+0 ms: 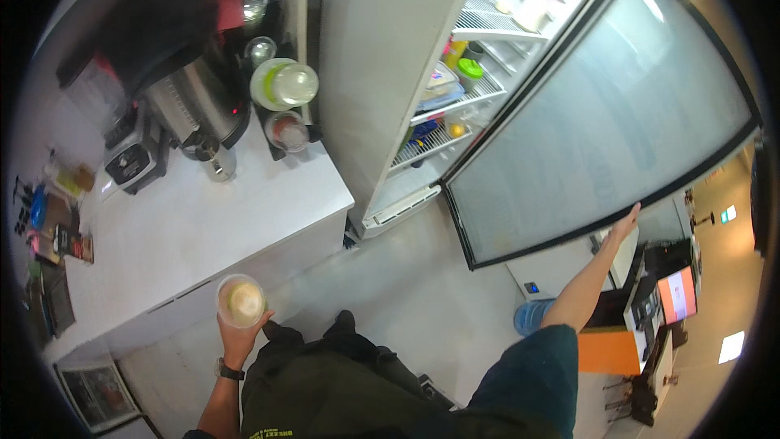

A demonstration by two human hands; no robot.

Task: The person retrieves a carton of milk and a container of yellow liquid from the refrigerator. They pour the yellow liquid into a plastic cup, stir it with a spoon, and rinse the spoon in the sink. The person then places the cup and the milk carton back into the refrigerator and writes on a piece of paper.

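My left hand (244, 332), with a watch on its wrist, is shut on a clear plastic cup (242, 301) with pale, creamy contents, between my body and the white counter (256, 213). My right arm is stretched out to the right, and my right hand (626, 225) is on the black-framed edge of the glass fridge door (597, 110), which stands wide open. Part of that hand is hidden, so its grip does not show fully. Inside the lit white fridge (378, 85) are wire shelves with plastic containers, a green-lidded cup (469, 70) and a small yellow item (456, 130).
On the counter stand a blender base (131, 161), a steel dispenser with a tap (195, 97), a glass jug (219, 161) and stacked plastic cups (291, 85). A blue water bottle (531, 317) stands on the floor near an orange-fronted counter (609, 352) and a lit screen (677, 296).
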